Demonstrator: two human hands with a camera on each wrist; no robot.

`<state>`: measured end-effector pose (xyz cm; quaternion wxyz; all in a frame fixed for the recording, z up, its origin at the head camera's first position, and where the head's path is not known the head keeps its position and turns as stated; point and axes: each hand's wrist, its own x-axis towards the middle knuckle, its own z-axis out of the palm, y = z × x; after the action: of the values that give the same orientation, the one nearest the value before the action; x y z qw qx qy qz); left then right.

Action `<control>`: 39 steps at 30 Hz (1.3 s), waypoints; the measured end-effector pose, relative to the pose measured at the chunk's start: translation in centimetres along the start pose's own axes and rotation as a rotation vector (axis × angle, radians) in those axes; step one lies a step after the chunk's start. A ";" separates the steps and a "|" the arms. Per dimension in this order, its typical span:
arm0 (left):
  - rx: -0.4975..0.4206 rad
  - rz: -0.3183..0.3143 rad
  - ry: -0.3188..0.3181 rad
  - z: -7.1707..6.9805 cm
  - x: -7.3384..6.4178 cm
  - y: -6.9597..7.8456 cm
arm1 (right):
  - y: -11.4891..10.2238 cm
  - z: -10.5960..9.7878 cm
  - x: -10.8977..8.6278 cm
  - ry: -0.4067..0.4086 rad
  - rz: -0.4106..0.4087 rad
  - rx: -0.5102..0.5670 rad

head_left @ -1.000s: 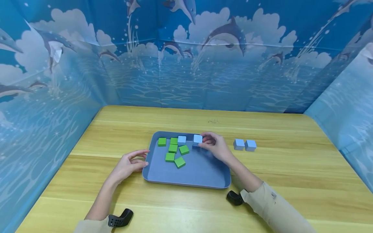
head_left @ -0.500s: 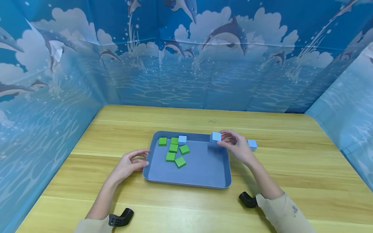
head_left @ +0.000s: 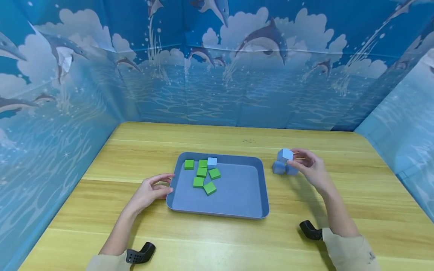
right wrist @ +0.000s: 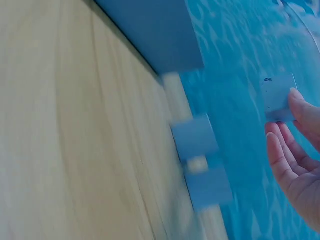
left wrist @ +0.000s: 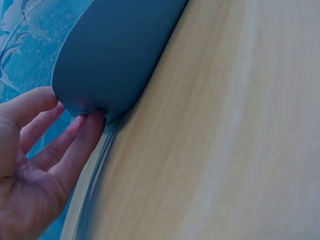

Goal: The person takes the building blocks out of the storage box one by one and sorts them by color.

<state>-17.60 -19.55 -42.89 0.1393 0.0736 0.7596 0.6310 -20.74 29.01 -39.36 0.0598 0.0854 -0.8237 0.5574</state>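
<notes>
A light blue cube (head_left: pixel 285 155) is pinched between the thumb and fingers of my right hand (head_left: pixel 310 168). It is held up over two other light blue cubes (head_left: pixel 278 167), which sit on the table right of the tray; in the right wrist view, the held cube (right wrist: pixel 277 97) shows small dark marks on one face. At the left end of the grey-blue tray (head_left: pixel 234 215), my left hand (head_left: pixel 150 191) holds the edge with fingertips and thumb. Inside the tray lie several green blocks (head_left: pixel 201 172) and one light blue cube (head_left: pixel 212 163), toward its left half.
The wooden table (head_left: pixel 217 241) carries everything. A blue dolphin-print curtain (head_left: pixel 217 94) closes off its back and sides. Black curved wrist devices (head_left: pixel 141 254) poke out by both sleeves.
My right hand has carried the light blue cube rightward, from over the tray's far side to above the two cubes on the table. My left hand and the tray blocks stay put.
</notes>
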 end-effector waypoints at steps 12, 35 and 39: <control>0.002 0.000 -0.003 0.0 0.1 0.1 | 4.5 -5.2 -1.4 0.035 0.020 -0.127; 0.007 -0.001 0.001 0.1 0.0 0.1 | 5.2 -6.4 -1.4 -0.137 0.089 -0.361; 0.010 -0.002 0.002 0.1 0.0 0.1 | 5.3 -6.3 -1.1 -0.143 0.088 -0.359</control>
<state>-17.62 -19.39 -42.77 0.1391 0.0729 0.7628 0.6273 -20.70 36.85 -42.05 -0.0089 0.0768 -0.9149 0.3963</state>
